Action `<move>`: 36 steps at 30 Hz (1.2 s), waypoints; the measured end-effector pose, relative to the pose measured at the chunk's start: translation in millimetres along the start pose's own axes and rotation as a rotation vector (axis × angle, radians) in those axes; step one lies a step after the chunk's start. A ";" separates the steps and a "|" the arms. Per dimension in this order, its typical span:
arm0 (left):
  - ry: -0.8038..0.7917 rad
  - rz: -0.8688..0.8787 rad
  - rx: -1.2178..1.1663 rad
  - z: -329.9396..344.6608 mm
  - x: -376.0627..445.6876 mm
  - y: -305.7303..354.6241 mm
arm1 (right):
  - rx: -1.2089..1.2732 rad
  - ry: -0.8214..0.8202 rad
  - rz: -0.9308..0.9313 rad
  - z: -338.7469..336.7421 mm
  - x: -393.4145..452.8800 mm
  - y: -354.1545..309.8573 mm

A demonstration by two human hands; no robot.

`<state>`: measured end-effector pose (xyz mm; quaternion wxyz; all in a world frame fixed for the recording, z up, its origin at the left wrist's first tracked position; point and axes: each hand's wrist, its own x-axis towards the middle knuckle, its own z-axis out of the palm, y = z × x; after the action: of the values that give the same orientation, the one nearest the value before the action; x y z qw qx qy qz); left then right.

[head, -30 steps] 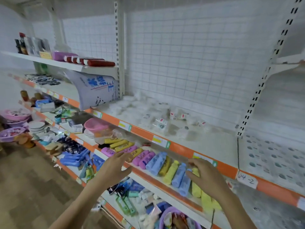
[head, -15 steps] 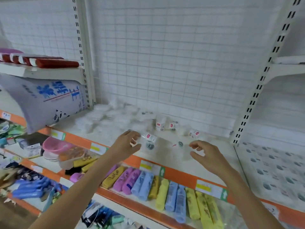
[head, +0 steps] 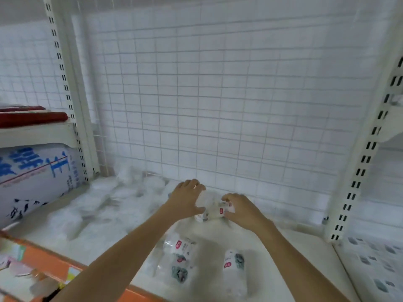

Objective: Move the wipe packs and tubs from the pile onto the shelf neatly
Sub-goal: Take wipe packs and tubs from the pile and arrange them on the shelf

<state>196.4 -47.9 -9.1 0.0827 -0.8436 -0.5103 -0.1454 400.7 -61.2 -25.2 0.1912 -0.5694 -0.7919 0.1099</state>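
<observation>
Pile (head: 93, 205) of blurred white packs lies at the shelf's (head: 283, 253) back left. My left hand (head: 185, 201) and right hand (head: 242, 209) both curl fingers around one white, red-labelled wipe pack (head: 212, 211) mid-shelf. Two more packs (head: 181, 262) lie nearer the orange front edge (head: 54, 262), bare shelf to their right.

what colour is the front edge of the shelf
Orange front edge, seen in the head view, the only one.

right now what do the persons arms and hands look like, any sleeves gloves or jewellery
Both forearms are bare up to the frame edge, with no sleeve in view. The left hand and right hand wear no gloves; no watch, ring or bracelet shows, though the picture is blurred.
</observation>
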 end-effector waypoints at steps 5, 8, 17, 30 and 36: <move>-0.147 0.015 0.180 17.7 32.9 -8.5 | -0.242 -0.078 -0.018 25.8 33.3 -2.5; -0.220 0.011 0.132 23.0 41.2 -12.7 | -0.249 -0.085 0.028 37.4 39.2 -1.0; -0.307 0.048 -0.073 23.9 46.3 -26.4 | -0.484 0.006 0.046 53.9 38.9 -8.8; -0.282 0.081 -0.997 7.4 40.4 -53.7 | 1.049 0.292 0.364 -9.5 -6.3 -28.9; -0.319 0.057 -1.318 -2.8 26.3 -45.6 | 1.229 0.382 0.399 -3.7 -27.8 -53.9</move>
<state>167.1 -5.4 1.9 -0.5213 -0.7420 -0.2986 -0.2975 363.6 -105.2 -5.8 0.5932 -0.5019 -0.4176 0.4710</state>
